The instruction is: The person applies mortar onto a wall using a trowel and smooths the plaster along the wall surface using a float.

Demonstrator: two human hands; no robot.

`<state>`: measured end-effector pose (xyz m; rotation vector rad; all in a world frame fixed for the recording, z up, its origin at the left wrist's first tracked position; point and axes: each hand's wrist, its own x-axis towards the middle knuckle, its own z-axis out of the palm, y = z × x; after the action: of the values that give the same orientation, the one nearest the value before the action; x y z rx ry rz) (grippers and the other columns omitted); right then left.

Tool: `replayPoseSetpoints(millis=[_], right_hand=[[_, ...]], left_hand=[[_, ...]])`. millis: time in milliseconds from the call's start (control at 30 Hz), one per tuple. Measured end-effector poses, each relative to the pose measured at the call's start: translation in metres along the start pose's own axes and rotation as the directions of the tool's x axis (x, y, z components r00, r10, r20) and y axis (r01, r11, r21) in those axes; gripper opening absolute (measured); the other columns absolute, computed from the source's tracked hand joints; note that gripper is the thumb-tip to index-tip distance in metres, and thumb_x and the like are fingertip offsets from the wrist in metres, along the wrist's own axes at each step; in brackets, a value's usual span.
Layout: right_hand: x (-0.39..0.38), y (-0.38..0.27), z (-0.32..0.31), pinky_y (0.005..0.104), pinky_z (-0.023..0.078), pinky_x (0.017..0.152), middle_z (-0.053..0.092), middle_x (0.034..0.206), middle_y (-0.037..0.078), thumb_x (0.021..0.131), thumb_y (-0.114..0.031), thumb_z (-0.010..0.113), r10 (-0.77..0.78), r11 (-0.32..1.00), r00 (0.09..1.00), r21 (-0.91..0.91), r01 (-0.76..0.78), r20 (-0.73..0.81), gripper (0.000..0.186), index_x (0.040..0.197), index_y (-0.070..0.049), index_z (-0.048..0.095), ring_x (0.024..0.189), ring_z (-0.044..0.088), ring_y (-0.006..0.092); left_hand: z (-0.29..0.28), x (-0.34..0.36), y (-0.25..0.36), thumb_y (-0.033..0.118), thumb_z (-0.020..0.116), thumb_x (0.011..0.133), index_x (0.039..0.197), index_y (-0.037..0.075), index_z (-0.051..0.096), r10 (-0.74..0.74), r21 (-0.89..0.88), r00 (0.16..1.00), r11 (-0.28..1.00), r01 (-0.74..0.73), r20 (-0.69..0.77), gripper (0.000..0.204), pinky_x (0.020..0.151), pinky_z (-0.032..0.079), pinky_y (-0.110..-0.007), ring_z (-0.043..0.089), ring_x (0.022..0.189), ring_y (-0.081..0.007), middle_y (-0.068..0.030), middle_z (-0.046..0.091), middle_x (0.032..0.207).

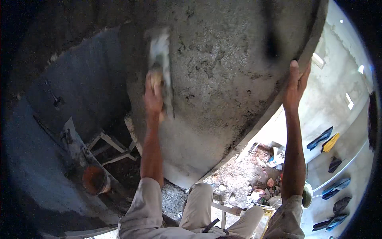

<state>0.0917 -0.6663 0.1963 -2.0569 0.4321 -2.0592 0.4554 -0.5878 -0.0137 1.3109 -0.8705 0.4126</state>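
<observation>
My left hand [153, 93] is closed round the handle of a plastering trowel [160, 49]. The trowel's long pale blade lies upright along the left part of a grey cement-plastered wall [215, 75], blurred by motion. Rough, pitted, damp-looking plaster covers the wall's middle, with smoother plaster lower down. At the wall's right edge rests my right hand [294, 85], its thumb and fingers stretched upward and apart, with no tool in it. The far side of those fingers is partly hidden.
An orange-brown bucket [95, 180] stands on a plank at lower left, near a wooden frame [113, 145]. Rubble and litter [258, 187] cover the floor below right. Several dark, blue and yellow cloths [330, 142] hang along the right wall. A plank support [229, 208] is by my legs.
</observation>
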Motion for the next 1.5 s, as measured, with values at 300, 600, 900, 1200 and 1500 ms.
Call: replayPoseSetpoints(millis=[300,600,900,1200,1500], right_hand=[[-0.003,0.006,0.005,0.0443,0.023,0.112,0.026,0.149,0.020,0.095,-0.047,0.048,-0.032,0.997,0.999,-0.074,0.033,0.019,0.075,0.148,-0.003,0.019,0.135,0.029,0.0338],[-0.005,-0.008,0.014,0.0398,0.027,0.110,0.031,0.146,0.020,0.095,-0.042,0.051,-0.029,0.997,1.000,0.069,0.028,0.008,0.072,0.146,-0.001,0.022,0.133,0.033,0.0305],[-0.004,0.003,-0.004,0.0426,0.025,0.112,0.030,0.147,0.021,0.093,-0.047,0.052,0.034,0.999,0.999,-0.024,-0.034,-0.019,0.078,0.147,0.000,0.020,0.134,0.033,0.0321],[0.000,-0.004,-0.004,0.0426,0.022,0.113,0.026,0.150,0.020,0.092,-0.049,0.053,0.032,0.999,0.999,0.013,-0.032,0.018,0.080,0.147,-0.002,0.020,0.137,0.027,0.0318],[-0.002,0.000,0.001,0.0435,0.015,0.115,0.018,0.151,0.025,0.094,-0.046,0.052,-0.059,0.995,0.998,-0.082,0.060,0.018,0.080,0.146,0.003,0.017,0.142,0.015,0.0339]], left_hand=[[0.018,-0.171,-0.111,0.051,0.036,0.097,0.146,0.000,0.026,-0.388,-0.227,0.916,0.906,0.359,-0.104,0.071,0.102,0.037,-0.039,0.041,0.130,-0.0297,-0.0199,0.037,0.145],[-0.016,0.045,-0.030,0.044,0.039,0.099,0.141,0.001,0.036,-0.173,-0.062,0.977,0.984,0.166,-0.123,0.061,0.090,0.044,-0.035,0.056,0.106,-0.0276,-0.0167,0.054,0.126],[0.015,-0.122,-0.056,0.032,0.038,0.100,0.141,-0.002,0.034,-0.282,-0.127,0.953,0.955,0.267,-0.115,0.053,0.109,0.028,-0.038,0.040,0.130,-0.0323,-0.0193,0.042,0.141],[0.040,-0.062,0.078,0.027,0.047,0.098,0.143,0.004,0.033,0.022,0.009,0.990,1.000,-0.024,0.138,0.052,0.101,0.041,-0.043,0.049,0.123,-0.0340,-0.0218,0.046,0.138],[0.007,-0.029,-0.005,0.035,0.042,0.100,0.141,-0.003,0.031,0.056,-0.032,0.990,0.998,-0.061,-0.126,0.058,0.097,0.044,-0.043,0.048,0.124,-0.0341,-0.0231,0.049,0.133]])
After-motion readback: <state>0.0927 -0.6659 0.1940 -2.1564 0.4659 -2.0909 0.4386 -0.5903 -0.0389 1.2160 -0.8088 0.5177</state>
